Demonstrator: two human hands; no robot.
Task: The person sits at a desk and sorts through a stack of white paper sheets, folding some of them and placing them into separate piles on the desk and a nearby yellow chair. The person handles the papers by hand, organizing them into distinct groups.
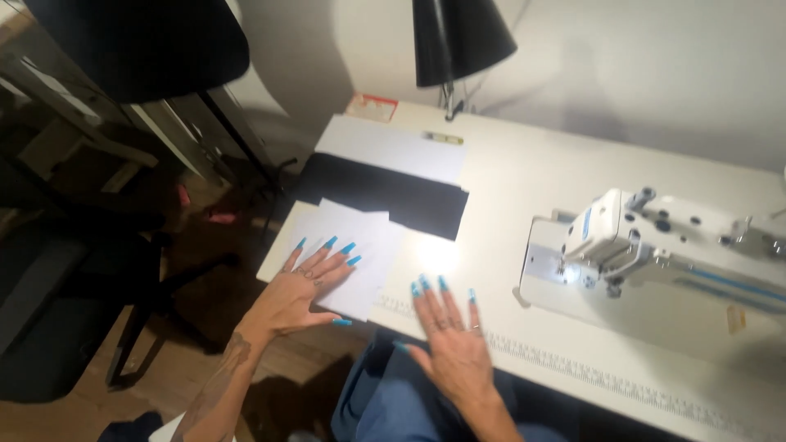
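Observation:
My left hand [304, 285] lies flat with fingers spread on a small stack of white paper sheets [360, 245] at the near left corner of the white table [508, 180]. Long blue nails show on both hands. My right hand [449, 336] rests palm down, fingers apart, on the table's front edge beside a printed ruler strip [573, 368]. It holds nothing. Beyond the papers lies a black piece of fabric [393, 196], and behind that a larger white sheet [393, 147].
A white sewing machine [655, 245] stands at the right of the table. A black lamp shade [458, 37] hangs at the back, another dark shade [139, 41] at top left. A black chair [57, 270] and wooden floor are to the left.

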